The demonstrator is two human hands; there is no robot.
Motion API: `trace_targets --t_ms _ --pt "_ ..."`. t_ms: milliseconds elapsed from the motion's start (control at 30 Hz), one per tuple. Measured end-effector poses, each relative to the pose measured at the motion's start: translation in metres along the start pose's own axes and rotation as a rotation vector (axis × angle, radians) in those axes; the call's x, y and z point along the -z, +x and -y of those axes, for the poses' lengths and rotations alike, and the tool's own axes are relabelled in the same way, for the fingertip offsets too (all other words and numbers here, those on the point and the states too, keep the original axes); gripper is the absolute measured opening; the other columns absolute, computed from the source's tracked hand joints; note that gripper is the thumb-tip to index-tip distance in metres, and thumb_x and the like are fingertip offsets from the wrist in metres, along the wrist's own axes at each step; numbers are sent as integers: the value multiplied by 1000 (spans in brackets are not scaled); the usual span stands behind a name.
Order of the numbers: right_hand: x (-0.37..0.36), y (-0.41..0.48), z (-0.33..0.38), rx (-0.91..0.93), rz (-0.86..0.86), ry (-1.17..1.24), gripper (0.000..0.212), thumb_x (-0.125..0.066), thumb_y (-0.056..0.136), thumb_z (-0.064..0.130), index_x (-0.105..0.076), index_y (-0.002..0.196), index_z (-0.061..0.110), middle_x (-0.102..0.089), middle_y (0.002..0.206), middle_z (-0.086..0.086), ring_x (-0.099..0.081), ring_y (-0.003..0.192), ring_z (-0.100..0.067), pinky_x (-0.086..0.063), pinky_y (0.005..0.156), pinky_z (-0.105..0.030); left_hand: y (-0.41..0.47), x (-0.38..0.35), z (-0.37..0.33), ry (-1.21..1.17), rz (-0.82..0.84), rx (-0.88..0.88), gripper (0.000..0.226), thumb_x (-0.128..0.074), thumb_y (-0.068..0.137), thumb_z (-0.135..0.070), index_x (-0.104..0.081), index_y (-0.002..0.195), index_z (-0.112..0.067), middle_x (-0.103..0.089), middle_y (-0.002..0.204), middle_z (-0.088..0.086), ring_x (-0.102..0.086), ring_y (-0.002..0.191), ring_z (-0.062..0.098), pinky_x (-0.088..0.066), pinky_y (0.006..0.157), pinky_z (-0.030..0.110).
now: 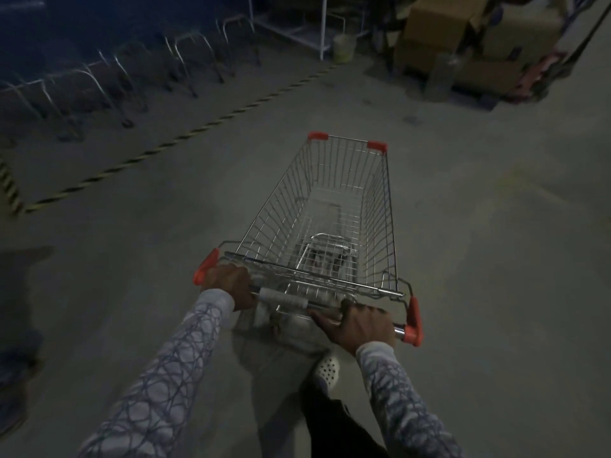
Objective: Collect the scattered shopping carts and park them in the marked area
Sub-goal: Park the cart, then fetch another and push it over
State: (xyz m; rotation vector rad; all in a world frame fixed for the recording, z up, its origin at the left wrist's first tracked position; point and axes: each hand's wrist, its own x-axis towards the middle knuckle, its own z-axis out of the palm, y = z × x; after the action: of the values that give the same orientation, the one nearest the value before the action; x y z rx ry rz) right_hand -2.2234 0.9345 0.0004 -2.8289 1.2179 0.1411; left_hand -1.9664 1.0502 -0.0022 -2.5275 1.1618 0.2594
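Two grips on the handle: left hand and right hand clamped it, well apart. The empty cart looked light, rigid and easy to roll.

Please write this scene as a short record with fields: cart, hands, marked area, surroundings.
cart: wire shopping cart, basket empty
hands: left hand grips the handle bar near its left end; right hand grips it near its right end
marked area: striped floor tape ahead on the left; parked carts in a row behind it
surroundings: cardboard boxes, upper right
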Motion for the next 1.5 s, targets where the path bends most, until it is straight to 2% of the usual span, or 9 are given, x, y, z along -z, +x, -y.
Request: trace_targets --t_ms 300,533,700,867,1000,1100,1200,1300,1500 --pt "32 197 -9 73 24 89 79 -32 74 95 -64 96 26 -73 89 2 -72 84 -23 -49 68 -30 162 62 12 -59 15 83 31 -42 63 -54 -57 72 -28 -61 79 -15 -62 100 5 -4 120 39" --pt "53 333 -9 166 26 23 85 -20 72 96 -62 92 25 -61 74 4 -69 74 -21 -38 60 -28 269 85 28 -115 -28 149 32 -49 66 -50 -65 82 -28 -68 89 -12 -64 100 9 -6 120 42" --pt "56 434 18 152 -11 22 82 -25 74 96 -64 89 25 -71 81 2 -71 76 -23 -38 61 -30 368 112 62 -114 -32 85 42 -54 71 -55 -71 93 -25 -70 95 -6 -65 98 16 -32 107 40" --pt "60 543 59 99 -10 29 84 -22 72 97 -63 93 26 -73 82 1 -71 80 -24 -38 64 -32 477 140 110 -102 -89 51 28 -53 70 -49 -65 82 -26 -71 92 -9 -66 98 14 -11 120 43" --pt "69 621 90 70 -39 21 87 -22 73 97 -65 97 26 -73 82 1 -71 79 -23 -38 63 -31 569 166 144 -54 60 33 54 -55 71 -50 -64 118 -26 -70 115 -6 -62 116 18 -7 121 45" --pt "74 681 114 38 -60 23 91 -20 70 98 -68 94 24 -73 80 1 -71 75 -23 -38 61 -31 636 180 169 -18 41 -8 46 -56 74 -55 -67 109 -27 -69 114 -7 -60 118 19 -4 121 47" --pt "80 735 136 -8 -45 18 92 -20 69 98 -69 89 23 -72 77 -1 -71 72 -24 -39 60 -30 688 200 190 -11 68 -27 47 -56 76 -61 -67 104 -25 -69 113 -4 -60 116 20 -14 120 45" --pt "82 791 153 -16 -60 -6 92 -20 70 97 -69 87 21 -72 75 -2 -70 70 -24 -40 59 -31 744 222 204 -39 66 -57 46 -59 84 -53 -63 118 -21 -65 124 3 -58 120 25 -30 112 37" --pt "86 908 180 -33 -68 -13 89 -21 73 97 -65 92 23 -71 73 -2 -70 69 -25 -48 64 -32 863 243 239 -89 55 -37 46 -61 82 -50 -64 116 -18 -65 122 6 -60 117 27 -43 101 33"
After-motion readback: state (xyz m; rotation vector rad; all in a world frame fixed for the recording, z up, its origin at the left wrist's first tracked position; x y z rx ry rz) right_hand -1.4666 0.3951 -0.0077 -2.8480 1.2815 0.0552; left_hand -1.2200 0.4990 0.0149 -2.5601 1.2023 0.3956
